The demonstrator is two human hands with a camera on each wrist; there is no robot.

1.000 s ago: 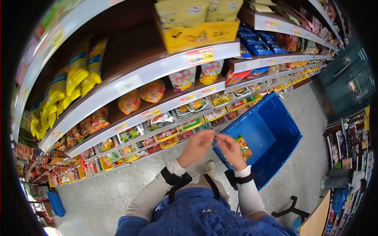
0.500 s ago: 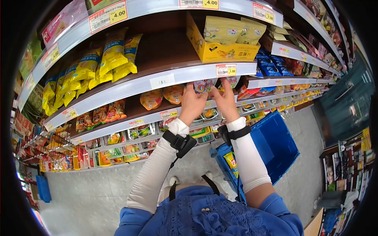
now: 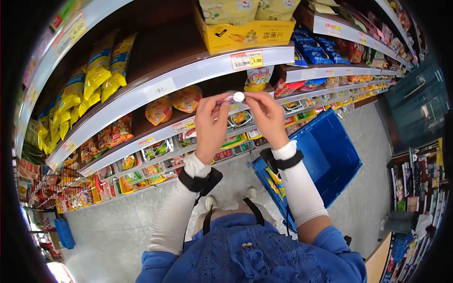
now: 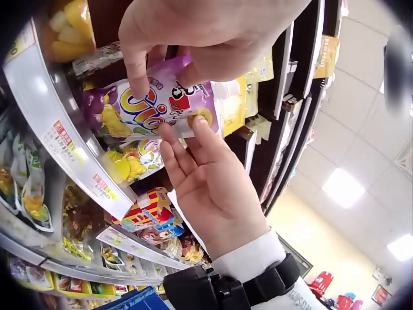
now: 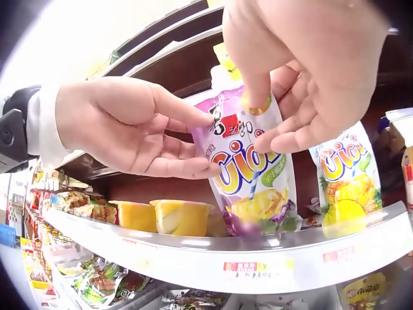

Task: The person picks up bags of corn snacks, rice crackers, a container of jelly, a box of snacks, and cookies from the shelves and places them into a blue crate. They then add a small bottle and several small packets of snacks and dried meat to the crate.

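A purple jelly drink pouch (image 5: 248,171) with a white spout cap (image 3: 239,96) is held upright between both hands, just in front of a shelf. The left hand (image 3: 211,127) pinches one upper side with thumb and fingers. On the opposite side, the right hand (image 3: 270,118) grips near the top corner, its thumb on the printed front. From above, mostly the cap shows. Behind and to the right, a yellow jelly pouch (image 5: 348,171) of the same brand stands on the shelf.
Fruit jelly cups (image 3: 187,99) sit left on the same shelf. Above are yellow snack bags (image 3: 100,66) and a yellow display box (image 3: 250,37). A blue crate (image 3: 330,146) holding yellow packets (image 3: 275,183) stands on the floor at the right. Price-tag strips edge the shelves.
The hands rose from near the crate to the two pouches on the shelf, then took hold of the purple one and drew it forward off the shelf. The view has shifted.
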